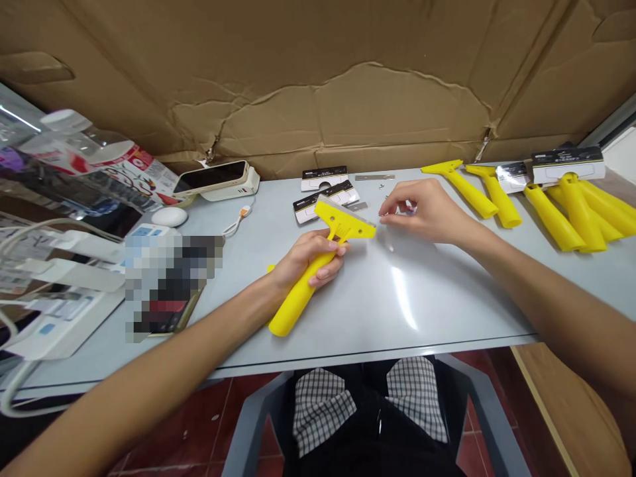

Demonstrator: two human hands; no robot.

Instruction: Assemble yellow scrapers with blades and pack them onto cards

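Note:
My left hand [314, 260] is wrapped round the handle of a yellow scraper [298, 295], its wide head tilted up and to the right. A clear strip runs along the head's top edge, and two small holes show in its face. Just right of the head, my right hand [417, 211] has thumb and fingers pinched together; what they hold, if anything, is too small to name. Behind the hands lie a thin metal blade [375, 177], tiny metal bits [381, 186] and two black-and-white cards [325, 177]. Another blade end [358, 207] shows near the front card.
Several yellow scrapers [566, 212] with cards lie at the right, beside two uncarded ones [470, 189]. Along the left are a phone [213, 177], a white mouse [169, 216], a power strip [69, 324] and plastic bottles [114, 159]. Cardboard [318, 79] walls the back.

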